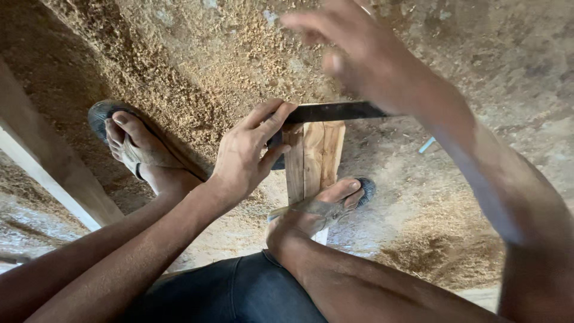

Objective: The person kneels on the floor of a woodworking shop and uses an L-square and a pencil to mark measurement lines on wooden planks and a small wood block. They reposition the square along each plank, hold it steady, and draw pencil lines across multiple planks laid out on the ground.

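A short wooden plank (314, 157) lies on the sawdust-covered floor, pinned under my right foot (317, 209) in a dark sandal. A dark flat metal bar (335, 112), like a try square blade, lies across the plank's far end. My left hand (248, 149) rests on the bar's left end and the plank's corner, fingers stretched along the bar. My right hand (359, 51) is raised above the bar, blurred, fingers loosely spread, holding nothing that I can see.
My left foot (134, 146) in a sandal stands on the floor to the left. A long pale wooden beam (48, 167) runs along the left edge. Heaps of sawdust (197, 72) cover the ground. A small pale blue piece (427, 145) lies at right.
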